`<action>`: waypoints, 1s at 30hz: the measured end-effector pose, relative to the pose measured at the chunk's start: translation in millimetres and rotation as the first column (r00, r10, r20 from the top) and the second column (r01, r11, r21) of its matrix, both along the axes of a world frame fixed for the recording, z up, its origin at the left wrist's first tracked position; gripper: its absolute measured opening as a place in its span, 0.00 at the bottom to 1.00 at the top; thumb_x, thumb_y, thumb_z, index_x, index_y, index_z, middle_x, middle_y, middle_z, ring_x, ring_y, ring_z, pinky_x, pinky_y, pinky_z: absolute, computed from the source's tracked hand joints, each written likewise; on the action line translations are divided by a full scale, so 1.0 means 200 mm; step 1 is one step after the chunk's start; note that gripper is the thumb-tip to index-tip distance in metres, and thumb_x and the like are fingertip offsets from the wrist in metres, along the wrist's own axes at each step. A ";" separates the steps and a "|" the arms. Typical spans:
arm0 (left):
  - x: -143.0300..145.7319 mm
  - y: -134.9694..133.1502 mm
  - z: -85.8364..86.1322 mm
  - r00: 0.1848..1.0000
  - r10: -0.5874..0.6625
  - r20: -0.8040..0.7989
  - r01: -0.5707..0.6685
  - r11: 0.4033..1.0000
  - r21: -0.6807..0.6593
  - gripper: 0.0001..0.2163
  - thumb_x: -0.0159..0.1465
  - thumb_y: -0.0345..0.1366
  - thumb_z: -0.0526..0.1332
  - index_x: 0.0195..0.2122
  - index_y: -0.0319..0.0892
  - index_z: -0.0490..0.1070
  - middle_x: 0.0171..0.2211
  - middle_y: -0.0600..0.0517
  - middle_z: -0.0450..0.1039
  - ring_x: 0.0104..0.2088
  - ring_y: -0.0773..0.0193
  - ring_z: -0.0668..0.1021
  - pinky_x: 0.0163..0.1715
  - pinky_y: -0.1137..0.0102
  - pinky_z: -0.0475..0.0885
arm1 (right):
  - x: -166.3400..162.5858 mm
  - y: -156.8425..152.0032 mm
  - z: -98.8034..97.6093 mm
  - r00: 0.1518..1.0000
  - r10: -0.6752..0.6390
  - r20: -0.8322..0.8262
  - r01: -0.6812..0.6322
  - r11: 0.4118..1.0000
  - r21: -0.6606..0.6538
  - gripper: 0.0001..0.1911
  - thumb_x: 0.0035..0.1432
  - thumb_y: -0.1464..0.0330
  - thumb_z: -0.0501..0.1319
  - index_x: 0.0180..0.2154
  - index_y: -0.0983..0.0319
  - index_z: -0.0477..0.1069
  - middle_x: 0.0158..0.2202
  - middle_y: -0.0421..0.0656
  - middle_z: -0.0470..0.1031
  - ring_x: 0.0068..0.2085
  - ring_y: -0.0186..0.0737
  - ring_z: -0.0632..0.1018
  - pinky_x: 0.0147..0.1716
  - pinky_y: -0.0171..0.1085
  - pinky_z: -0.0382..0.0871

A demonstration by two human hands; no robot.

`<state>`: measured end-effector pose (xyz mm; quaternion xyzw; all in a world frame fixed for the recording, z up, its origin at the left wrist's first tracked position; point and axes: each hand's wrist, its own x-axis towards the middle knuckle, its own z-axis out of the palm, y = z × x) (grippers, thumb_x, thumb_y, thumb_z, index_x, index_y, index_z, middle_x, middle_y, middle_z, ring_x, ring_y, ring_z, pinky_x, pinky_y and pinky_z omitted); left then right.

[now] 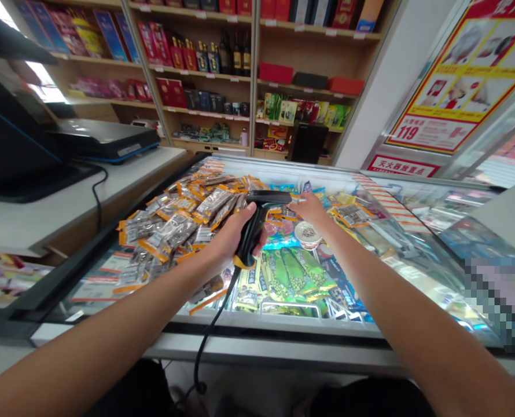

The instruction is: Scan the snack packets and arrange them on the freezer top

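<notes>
My left hand [234,234] is wrapped round the handle of a black barcode scanner [261,214], whose head points right and whose black cable [209,336] hangs down over the freezer's front edge. My right hand [312,209] reaches forward just beyond the scanner head, fingers curled on a small packet [298,197] I cannot make out clearly. Both hands hover over the glass lid of a chest freezer [283,330]. A heap of silver-and-orange snack packets [175,226] lies on the glass to the left of the scanner.
Green ice-cream bars [296,272] and a round tub [308,234] show under the glass. A white counter [66,202] with a black till stands at left. Wooden shelves [253,75] of boxes and bottles line the back wall. A red-and-yellow poster [461,75] hangs at right.
</notes>
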<state>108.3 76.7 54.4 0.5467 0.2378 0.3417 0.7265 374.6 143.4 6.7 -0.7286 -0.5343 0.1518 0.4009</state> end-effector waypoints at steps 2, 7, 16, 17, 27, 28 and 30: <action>0.00 -0.01 0.00 1.000 -0.016 -0.007 0.016 1.000 0.011 0.25 0.66 0.59 0.54 0.35 0.38 0.70 0.20 0.51 0.72 0.14 0.69 0.70 0.14 0.75 0.62 | 0.00 0.00 -0.01 1.000 0.009 -0.019 -0.008 1.000 0.022 0.25 0.50 0.61 0.71 0.49 0.61 0.71 0.34 0.43 0.77 0.35 0.46 0.80 0.37 0.44 0.75; 0.02 -0.02 -0.01 0.998 -0.051 -0.021 0.052 0.998 0.029 0.27 0.65 0.61 0.55 0.30 0.38 0.68 0.19 0.51 0.71 0.13 0.70 0.69 0.13 0.75 0.60 | 0.08 -0.16 0.02 0.996 0.026 -0.088 -0.012 0.988 0.153 0.32 0.48 0.59 0.70 0.54 0.59 0.64 0.43 0.44 0.74 0.40 0.44 0.78 0.35 0.41 0.74; 0.00 -0.03 -0.05 0.918 -0.255 -0.303 0.319 0.930 0.183 0.32 0.70 0.61 0.48 0.29 0.36 0.74 0.18 0.48 0.70 0.16 0.69 0.70 0.16 0.75 0.64 | 0.23 -0.43 0.11 0.923 0.041 -0.383 0.034 0.982 0.187 0.31 0.43 0.55 0.72 0.44 0.54 0.57 0.33 0.36 0.72 0.28 0.36 0.75 0.27 0.37 0.73; 0.00 -0.04 -0.05 0.913 -0.264 -0.310 0.330 0.927 0.181 0.31 0.70 0.61 0.49 0.30 0.36 0.73 0.19 0.49 0.71 0.16 0.69 0.70 0.16 0.75 0.65 | 0.24 -0.43 0.11 0.923 0.038 -0.383 0.038 0.981 0.190 0.31 0.43 0.56 0.72 0.43 0.55 0.57 0.34 0.36 0.73 0.27 0.36 0.75 0.26 0.37 0.73; 0.03 -0.07 -0.08 0.895 -0.353 -0.273 0.400 0.905 0.142 0.22 0.69 0.58 0.55 0.42 0.40 0.66 0.25 0.52 0.73 0.18 0.69 0.72 0.18 0.75 0.66 | 0.27 -0.41 0.08 0.928 0.141 -0.344 -0.056 0.968 0.244 0.27 0.49 0.56 0.70 0.44 0.54 0.58 0.39 0.39 0.75 0.29 0.36 0.76 0.25 0.36 0.73; 0.03 -0.07 -0.08 0.898 -0.342 -0.278 0.390 0.910 0.142 0.23 0.68 0.59 0.55 0.41 0.41 0.65 0.25 0.52 0.73 0.18 0.69 0.72 0.17 0.75 0.66 | 0.27 -0.41 0.08 0.927 0.147 -0.344 -0.060 0.967 0.249 0.27 0.50 0.56 0.70 0.44 0.54 0.58 0.39 0.39 0.75 0.29 0.36 0.76 0.25 0.36 0.73; 0.02 -0.07 -0.08 0.904 -0.321 -0.283 0.369 0.919 0.138 0.23 0.67 0.59 0.56 0.38 0.41 0.64 0.25 0.52 0.73 0.18 0.69 0.72 0.16 0.75 0.66 | 0.28 -0.41 0.10 0.935 0.134 -0.327 -0.054 0.968 0.245 0.26 0.51 0.57 0.70 0.45 0.54 0.57 0.38 0.39 0.74 0.28 0.36 0.75 0.25 0.36 0.71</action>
